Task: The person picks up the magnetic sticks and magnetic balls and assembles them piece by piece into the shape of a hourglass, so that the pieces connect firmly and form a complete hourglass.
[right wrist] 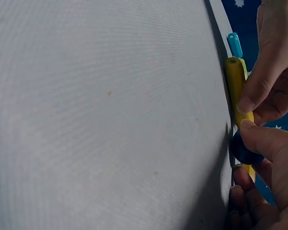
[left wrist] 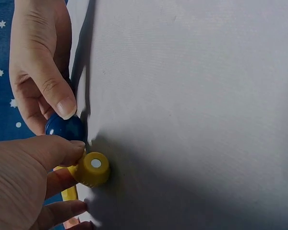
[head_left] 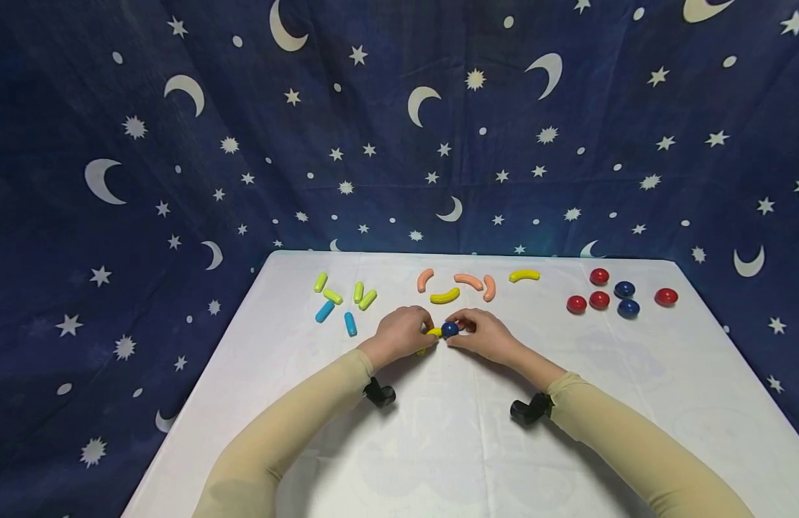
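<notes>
Near the middle of the white table, my left hand (head_left: pixel 402 334) pinches a yellow curved piece (right wrist: pixel 236 81) between thumb and fingers. A pale round spot shows on the end of this yellow piece (left wrist: pixel 95 170) in the left wrist view. Facing it, my right hand (head_left: pixel 486 337) grips a shiny dark blue ball (head_left: pixel 449 329) with thumb and fingertips. Ball and yellow piece meet end to end in the head view, and both hands' fingertips are close together around that spot. Fingers partly cover both things.
Lime green rods (head_left: pixel 333 296) and blue rods (head_left: pixel 324 311) lie at the back left of the table (head_left: pixel 438 446). Salmon curved pieces (head_left: pixel 468 281) and yellow curved pieces (head_left: pixel 445 296) lie behind my hands. Red balls (head_left: pixel 599 300) and dark blue balls (head_left: pixel 628 309) sit back right. A starry curtain (head_left: pixel 386 144) stands behind.
</notes>
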Action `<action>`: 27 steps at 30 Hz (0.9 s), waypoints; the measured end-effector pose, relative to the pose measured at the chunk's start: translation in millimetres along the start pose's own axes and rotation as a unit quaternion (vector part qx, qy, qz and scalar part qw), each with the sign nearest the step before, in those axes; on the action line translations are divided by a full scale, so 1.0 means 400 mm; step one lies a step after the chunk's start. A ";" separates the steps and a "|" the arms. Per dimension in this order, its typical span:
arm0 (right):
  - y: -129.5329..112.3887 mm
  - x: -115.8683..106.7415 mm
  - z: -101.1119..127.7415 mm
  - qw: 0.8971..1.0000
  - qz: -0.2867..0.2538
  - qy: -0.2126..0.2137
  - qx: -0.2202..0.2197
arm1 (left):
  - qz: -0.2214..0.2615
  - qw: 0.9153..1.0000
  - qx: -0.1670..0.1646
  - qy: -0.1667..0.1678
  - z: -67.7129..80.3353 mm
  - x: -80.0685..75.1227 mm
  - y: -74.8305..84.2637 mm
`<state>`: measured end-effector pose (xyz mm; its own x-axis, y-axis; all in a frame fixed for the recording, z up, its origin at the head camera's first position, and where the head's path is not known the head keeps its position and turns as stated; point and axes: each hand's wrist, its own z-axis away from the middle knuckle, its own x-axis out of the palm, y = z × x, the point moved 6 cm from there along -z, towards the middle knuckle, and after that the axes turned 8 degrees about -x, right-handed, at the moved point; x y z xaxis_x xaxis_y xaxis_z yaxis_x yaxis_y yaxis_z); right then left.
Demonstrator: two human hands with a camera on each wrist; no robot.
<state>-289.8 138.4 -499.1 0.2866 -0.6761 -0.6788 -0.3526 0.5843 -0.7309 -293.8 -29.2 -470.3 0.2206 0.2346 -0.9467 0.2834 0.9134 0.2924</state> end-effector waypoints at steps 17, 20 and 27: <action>0.035 -0.205 0.045 0.998 -0.012 0.064 0.015 | 0.001 1.000 -0.004 -0.013 0.002 0.002 0.005; 0.059 -0.255 0.049 0.996 0.013 0.086 0.029 | 0.005 1.000 -0.006 -0.011 0.004 0.002 0.000; 0.115 -0.337 0.047 0.988 0.088 0.113 0.054 | 0.021 1.000 -0.010 -0.014 0.005 0.007 -0.007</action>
<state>-327.9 265.0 -442.6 0.0196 -0.6359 -0.7715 -0.2791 0.7375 -0.6150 -292.0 -31.8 -473.4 0.2584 0.2635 -0.9294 0.2538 0.9098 0.3285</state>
